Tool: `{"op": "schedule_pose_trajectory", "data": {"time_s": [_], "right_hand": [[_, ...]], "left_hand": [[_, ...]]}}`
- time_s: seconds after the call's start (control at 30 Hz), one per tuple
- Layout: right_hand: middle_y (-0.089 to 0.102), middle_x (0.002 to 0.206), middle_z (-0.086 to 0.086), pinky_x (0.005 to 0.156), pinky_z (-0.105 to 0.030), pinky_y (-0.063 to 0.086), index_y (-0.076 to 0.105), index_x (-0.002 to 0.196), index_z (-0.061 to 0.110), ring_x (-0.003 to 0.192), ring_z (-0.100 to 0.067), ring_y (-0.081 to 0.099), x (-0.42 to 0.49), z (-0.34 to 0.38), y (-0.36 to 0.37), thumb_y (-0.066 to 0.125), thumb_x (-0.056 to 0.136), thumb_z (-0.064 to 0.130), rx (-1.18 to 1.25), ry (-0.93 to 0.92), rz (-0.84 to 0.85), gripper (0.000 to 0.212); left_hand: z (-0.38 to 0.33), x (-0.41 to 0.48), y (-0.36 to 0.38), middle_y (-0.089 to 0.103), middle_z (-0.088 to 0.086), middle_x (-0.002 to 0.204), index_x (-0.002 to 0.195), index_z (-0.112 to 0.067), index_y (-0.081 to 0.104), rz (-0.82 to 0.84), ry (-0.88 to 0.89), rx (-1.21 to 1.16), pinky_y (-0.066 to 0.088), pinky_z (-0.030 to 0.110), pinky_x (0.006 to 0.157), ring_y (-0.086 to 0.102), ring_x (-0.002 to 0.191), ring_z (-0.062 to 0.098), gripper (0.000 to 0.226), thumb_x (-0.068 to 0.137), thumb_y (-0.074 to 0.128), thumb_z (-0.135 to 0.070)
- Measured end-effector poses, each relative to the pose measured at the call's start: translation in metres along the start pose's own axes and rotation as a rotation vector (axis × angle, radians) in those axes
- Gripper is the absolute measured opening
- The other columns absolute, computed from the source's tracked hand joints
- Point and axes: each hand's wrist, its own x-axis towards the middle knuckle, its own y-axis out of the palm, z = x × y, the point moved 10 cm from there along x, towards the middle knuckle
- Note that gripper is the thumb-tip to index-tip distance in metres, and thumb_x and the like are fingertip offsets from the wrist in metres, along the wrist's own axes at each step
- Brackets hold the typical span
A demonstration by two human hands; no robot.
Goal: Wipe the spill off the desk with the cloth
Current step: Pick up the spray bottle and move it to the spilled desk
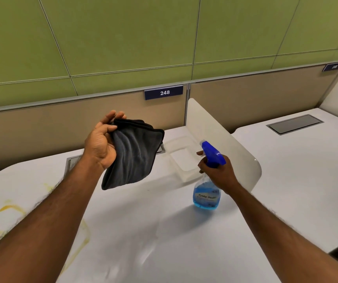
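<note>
My left hand [100,145] grips the cloth [133,154] above the desk [164,242], left of the spray bottle [206,194] that my right hand [219,173] clasps. The yellow spill [6,211] lies farther left, perhaps continuing under my forearm, nearer my left hand.

Probably an open office or study hall — white desks [174,231] in a row, parted by low dividers [221,135], a numbered plate [163,92], 248, on the back screen [41,127].

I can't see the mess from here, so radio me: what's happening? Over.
Left hand holds black cloth up off the desk. Right hand grips blue spray bottle, upright. Yellow spill at desk's left, unwiped. Nothing blocking it.
</note>
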Motion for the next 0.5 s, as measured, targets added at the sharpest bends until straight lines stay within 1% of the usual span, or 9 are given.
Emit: {"op": "schedule_pose_trajectory", "data": {"time_s": [0.07,0.17,0.2,0.3,0.37,0.43,0.5], "right_hand": [[0.07,0.106,-0.004,0.074,-0.026,0.056,0.061,0.111,0.008,0.082,-0.022,0.067,0.01,-0.007,-0.007,0.069,0.084,0.002,-0.011,-0.004,-0.037,0.029],[0.069,0.109,-0.005,0.072,-0.019,0.054,0.061,0.115,0.006,0.085,-0.022,0.066,0.023,-0.018,-0.013,0.07,0.084,0.003,-0.026,-0.005,-0.086,0.033],[0.069,0.108,-0.005,0.072,-0.019,0.054,0.06,0.117,0.006,0.086,-0.022,0.066,0.026,-0.022,-0.014,0.07,0.084,0.003,-0.025,-0.005,-0.099,0.035],[0.068,0.106,-0.012,0.076,-0.026,0.055,0.057,0.12,0.004,0.089,-0.027,0.065,0.032,-0.035,-0.012,0.07,0.084,0.004,-0.019,0.023,-0.123,0.038],[0.068,0.109,-0.014,0.079,-0.029,0.056,0.056,0.122,0.003,0.091,-0.029,0.065,0.032,-0.041,-0.01,0.069,0.085,0.003,-0.013,0.031,-0.135,0.04],[0.068,0.112,-0.011,0.079,-0.027,0.056,0.056,0.124,0.002,0.091,-0.027,0.065,0.032,-0.044,-0.01,0.069,0.085,0.002,-0.004,0.022,-0.151,0.041],[0.067,0.113,-0.009,0.077,-0.022,0.055,0.056,0.124,0.003,0.089,-0.023,0.064,0.034,-0.044,-0.008,0.069,0.084,0.002,-0.004,0.014,-0.157,0.042]], "left_hand": [[0.004,-0.001,-0.002,0.076,0.0,0.088,0.101,-0.011,0.062,-0.009,-0.002,-0.003,0.056,0.024,0.08,0.072,0.089,0.014,0.042,0.085,0.03,0.012],[0.01,-0.002,-0.003,0.076,0.0,0.087,0.101,-0.011,0.061,-0.021,-0.006,0.001,0.056,0.023,0.079,0.072,0.088,0.014,0.043,0.085,0.03,0.012],[0.012,-0.002,-0.004,0.076,0.0,0.087,0.101,-0.012,0.061,-0.026,-0.009,0.006,0.056,0.024,0.079,0.072,0.089,0.014,0.043,0.085,0.03,0.012],[0.018,-0.003,-0.007,0.076,-0.001,0.088,0.102,-0.013,0.062,-0.032,-0.021,0.019,0.056,0.024,0.08,0.071,0.092,0.014,0.042,0.086,0.031,0.011],[0.021,-0.003,-0.007,0.076,-0.001,0.09,0.103,-0.013,0.062,-0.029,-0.028,0.023,0.056,0.024,0.08,0.07,0.094,0.015,0.043,0.086,0.031,0.011],[0.023,-0.002,-0.008,0.076,-0.001,0.091,0.103,-0.013,0.062,-0.03,-0.032,0.028,0.056,0.024,0.081,0.07,0.095,0.015,0.043,0.087,0.031,0.011],[0.025,-0.001,-0.009,0.076,-0.001,0.091,0.103,-0.013,0.062,-0.031,-0.033,0.029,0.056,0.024,0.082,0.07,0.096,0.016,0.043,0.087,0.031,0.012]]}}
